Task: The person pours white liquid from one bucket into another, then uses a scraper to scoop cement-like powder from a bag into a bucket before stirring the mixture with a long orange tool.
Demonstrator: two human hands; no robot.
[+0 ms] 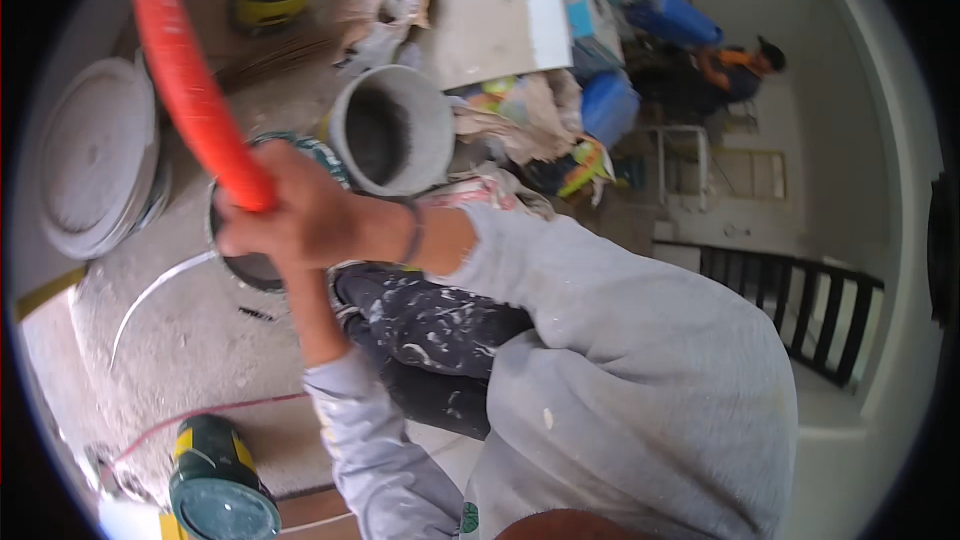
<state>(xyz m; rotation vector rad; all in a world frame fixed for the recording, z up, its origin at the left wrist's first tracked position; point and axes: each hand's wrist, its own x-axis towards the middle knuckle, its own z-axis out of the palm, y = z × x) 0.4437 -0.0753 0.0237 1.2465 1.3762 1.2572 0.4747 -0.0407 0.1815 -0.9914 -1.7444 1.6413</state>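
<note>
A thick red-orange tube (190, 90) rises from my hands toward the upper left edge of the view. My right hand (315, 195), with a dark band at its wrist, is closed around its lower part. Pressed close below is my left hand (270, 238), closed at the tube's lower end; motion blur and the right hand hide much of its fingers. Directly behind both hands stands a dark green bucket (322, 155), its inside partly covered by them. Next to it, a pale bucket (425, 110) with a grey-coated inside lies within reach of my right wrist.
Lidded pale buckets (95, 155) stand at the left, a green bucket (225, 505) at the lower left. Another dark bucket (275, 0) is at the top. Torn bags (530, 120) and a board (490, 10) lie beyond. A person (735, 70) is by blue drums (675, 18).
</note>
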